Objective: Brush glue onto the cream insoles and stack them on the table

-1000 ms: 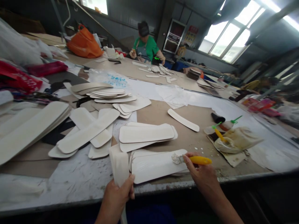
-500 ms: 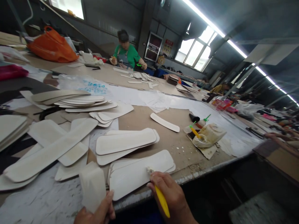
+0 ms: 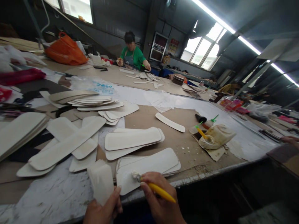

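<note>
My right hand (image 3: 158,194) is closed round a yellow-handled brush (image 3: 161,192). White paste coats the brush's tip, which rests on the top piece of a stack of long, white, round-cornered pieces (image 3: 149,163) at the table edge. In my left hand (image 3: 105,203) is a curved, off-white strip (image 3: 101,180), pinched between thumb and fingers just left of that stack. The left thumb tip lies close to the stack's near left corner. Behind the stack lies another pile of similar white pieces (image 3: 133,139).
Crossed white pieces (image 3: 70,144) and further piles spread to the left. One single strip (image 3: 170,122) lies farther back. To the right stand a paste-smeared container (image 3: 217,137) and a black nozzle (image 3: 200,118). A person in green (image 3: 134,57) works across the table.
The brush has moved left along the top piece, and its handle has swung to lie flatter. My left hand still holds the strip. The whole view has shifted slightly right.
</note>
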`<state>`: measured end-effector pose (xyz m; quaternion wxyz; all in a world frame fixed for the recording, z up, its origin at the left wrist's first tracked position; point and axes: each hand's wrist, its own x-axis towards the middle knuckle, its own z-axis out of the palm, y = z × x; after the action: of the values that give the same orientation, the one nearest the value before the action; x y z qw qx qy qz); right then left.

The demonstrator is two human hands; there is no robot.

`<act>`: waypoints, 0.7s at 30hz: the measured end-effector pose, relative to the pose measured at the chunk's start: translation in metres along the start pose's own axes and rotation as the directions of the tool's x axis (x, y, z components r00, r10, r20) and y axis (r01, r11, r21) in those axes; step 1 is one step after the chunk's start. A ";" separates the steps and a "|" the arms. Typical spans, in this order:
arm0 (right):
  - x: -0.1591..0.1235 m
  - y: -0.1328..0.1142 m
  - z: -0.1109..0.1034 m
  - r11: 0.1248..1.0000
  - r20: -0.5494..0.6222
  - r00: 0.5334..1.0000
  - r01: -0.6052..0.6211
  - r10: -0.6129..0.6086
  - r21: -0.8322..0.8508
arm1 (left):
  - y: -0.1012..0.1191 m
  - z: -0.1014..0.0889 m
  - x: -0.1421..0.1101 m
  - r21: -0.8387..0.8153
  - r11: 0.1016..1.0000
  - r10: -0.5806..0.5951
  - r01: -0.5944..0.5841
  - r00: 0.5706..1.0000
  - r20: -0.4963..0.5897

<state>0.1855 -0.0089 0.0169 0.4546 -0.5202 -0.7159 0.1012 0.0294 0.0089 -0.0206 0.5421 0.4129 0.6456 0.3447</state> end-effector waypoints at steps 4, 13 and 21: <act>0.008 0.025 -0.033 0.978 -0.114 0.993 -0.041 0.017 -0.205 | -0.003 0.004 0.000 -0.093 0.996 -0.009 0.008 1.000 -0.015; 0.017 0.030 -0.074 0.910 -0.110 0.994 -0.040 -0.007 -0.412 | 0.000 -0.002 0.000 -0.206 0.974 -0.114 0.091 0.988 -0.102; 0.015 -0.016 0.000 0.942 0.301 0.917 -0.310 0.261 0.126 | 0.006 -0.005 -0.017 -0.226 0.974 -0.058 0.019 0.984 -0.166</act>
<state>0.1741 -0.0035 0.0351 0.3717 -0.5588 -0.6777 0.3004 0.0262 -0.0034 -0.0070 0.5342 0.3055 0.6549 0.4387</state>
